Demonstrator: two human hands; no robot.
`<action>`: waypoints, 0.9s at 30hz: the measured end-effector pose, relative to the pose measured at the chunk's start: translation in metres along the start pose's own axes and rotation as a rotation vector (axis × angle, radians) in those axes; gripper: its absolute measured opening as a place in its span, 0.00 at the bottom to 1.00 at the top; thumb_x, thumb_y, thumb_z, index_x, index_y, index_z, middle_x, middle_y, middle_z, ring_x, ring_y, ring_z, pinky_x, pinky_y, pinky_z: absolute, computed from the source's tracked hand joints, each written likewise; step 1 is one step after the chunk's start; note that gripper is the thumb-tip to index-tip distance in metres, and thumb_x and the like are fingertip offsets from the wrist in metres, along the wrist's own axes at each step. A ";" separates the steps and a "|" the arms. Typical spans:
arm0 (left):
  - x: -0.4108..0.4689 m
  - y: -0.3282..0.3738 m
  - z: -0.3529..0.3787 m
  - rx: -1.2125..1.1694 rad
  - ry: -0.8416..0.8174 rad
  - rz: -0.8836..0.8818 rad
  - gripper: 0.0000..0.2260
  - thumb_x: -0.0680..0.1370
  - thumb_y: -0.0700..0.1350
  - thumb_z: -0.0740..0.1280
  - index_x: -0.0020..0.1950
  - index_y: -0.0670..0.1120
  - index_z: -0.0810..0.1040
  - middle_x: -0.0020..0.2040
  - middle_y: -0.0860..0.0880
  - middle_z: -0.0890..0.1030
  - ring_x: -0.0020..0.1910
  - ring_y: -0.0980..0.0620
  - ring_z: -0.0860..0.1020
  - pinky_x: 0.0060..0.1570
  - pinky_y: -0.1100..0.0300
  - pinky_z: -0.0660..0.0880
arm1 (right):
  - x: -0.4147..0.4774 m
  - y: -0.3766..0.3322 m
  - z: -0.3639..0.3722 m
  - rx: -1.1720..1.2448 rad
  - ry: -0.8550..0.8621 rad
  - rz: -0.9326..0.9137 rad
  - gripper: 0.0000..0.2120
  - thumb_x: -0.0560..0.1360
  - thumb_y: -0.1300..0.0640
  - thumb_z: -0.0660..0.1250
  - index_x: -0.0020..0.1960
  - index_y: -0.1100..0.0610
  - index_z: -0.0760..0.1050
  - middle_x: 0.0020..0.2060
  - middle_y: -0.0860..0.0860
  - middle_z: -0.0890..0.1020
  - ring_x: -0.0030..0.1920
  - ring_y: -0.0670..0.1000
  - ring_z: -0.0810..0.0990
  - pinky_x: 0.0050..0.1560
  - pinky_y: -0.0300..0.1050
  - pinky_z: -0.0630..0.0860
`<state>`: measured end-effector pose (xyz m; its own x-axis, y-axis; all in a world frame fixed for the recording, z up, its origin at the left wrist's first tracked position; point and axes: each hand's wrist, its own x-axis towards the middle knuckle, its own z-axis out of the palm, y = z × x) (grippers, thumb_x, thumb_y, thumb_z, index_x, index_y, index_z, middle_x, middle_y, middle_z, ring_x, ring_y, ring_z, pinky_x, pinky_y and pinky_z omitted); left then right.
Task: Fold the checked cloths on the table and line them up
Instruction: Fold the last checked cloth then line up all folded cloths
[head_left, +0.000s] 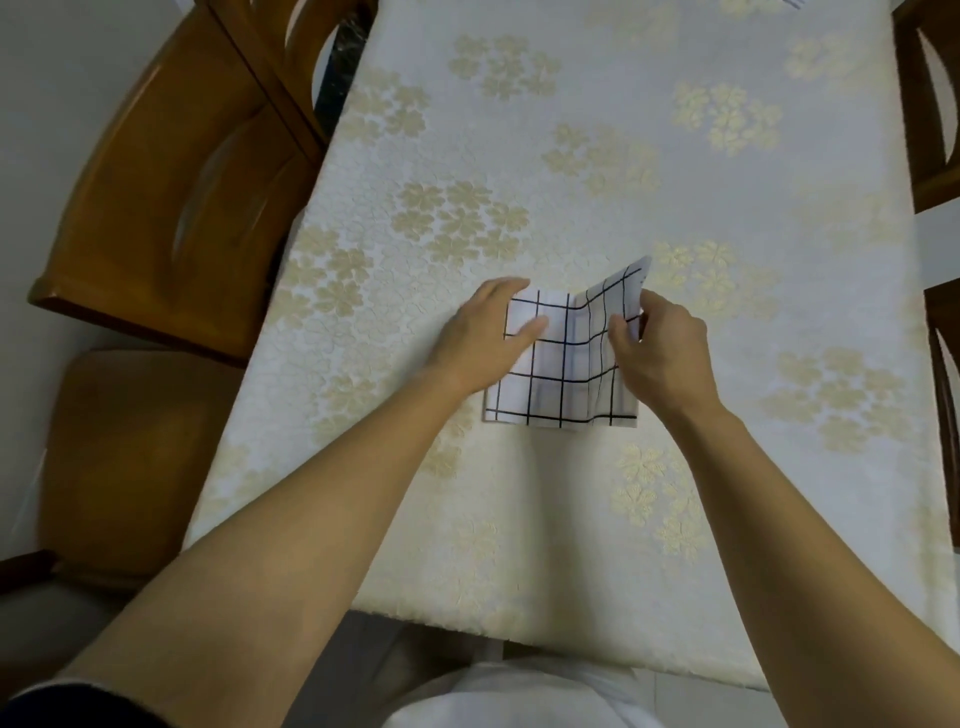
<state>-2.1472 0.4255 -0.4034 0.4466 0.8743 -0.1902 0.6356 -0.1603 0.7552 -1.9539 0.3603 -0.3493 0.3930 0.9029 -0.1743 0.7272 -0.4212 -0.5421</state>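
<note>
Folding checked cloth on table.
Left hand flat, fingers straight, pressing cloth's left side; right hand pinches raised right edge.

Home dining room, by the look of it; long rectangular table fully covered by a cream embossed tablecloth with pale gold flower clusters, its hem hanging over the near edge; glossy brown wooden dining chair with a curved slatted back pushed up to the table's left side; second brown chair with a smooth padded-looking surface nearer on the same side; darker wooden chair backs along the right side; pale grey floor showing under the near edge, tile joints faint; plain white wall at upper left; matched chairs set round one dressed table point to a household eating area.
</note>
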 end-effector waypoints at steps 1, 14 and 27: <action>-0.004 -0.002 -0.006 -0.084 0.013 -0.030 0.23 0.84 0.57 0.62 0.77 0.49 0.70 0.76 0.51 0.70 0.74 0.51 0.69 0.72 0.58 0.65 | 0.001 -0.006 0.005 -0.019 -0.006 0.007 0.07 0.81 0.56 0.60 0.47 0.58 0.71 0.32 0.50 0.75 0.34 0.53 0.73 0.32 0.44 0.68; 0.016 0.007 -0.001 -0.490 -0.018 -0.290 0.14 0.82 0.56 0.67 0.49 0.46 0.83 0.43 0.50 0.86 0.43 0.52 0.84 0.52 0.51 0.81 | -0.005 -0.042 0.066 0.239 -0.233 -0.170 0.32 0.79 0.56 0.69 0.77 0.64 0.59 0.51 0.50 0.80 0.50 0.51 0.82 0.43 0.31 0.74; 0.035 -0.013 0.004 -0.258 -0.052 -0.298 0.13 0.83 0.52 0.65 0.47 0.44 0.80 0.38 0.51 0.77 0.37 0.54 0.73 0.42 0.58 0.71 | 0.117 0.014 0.021 -0.033 -0.578 -0.175 0.12 0.78 0.48 0.71 0.56 0.54 0.83 0.44 0.47 0.82 0.44 0.46 0.78 0.42 0.35 0.71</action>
<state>-2.1370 0.4568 -0.4222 0.3022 0.8396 -0.4514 0.5658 0.2231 0.7938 -1.9095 0.4614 -0.3945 -0.0971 0.8556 -0.5084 0.7743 -0.2560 -0.5787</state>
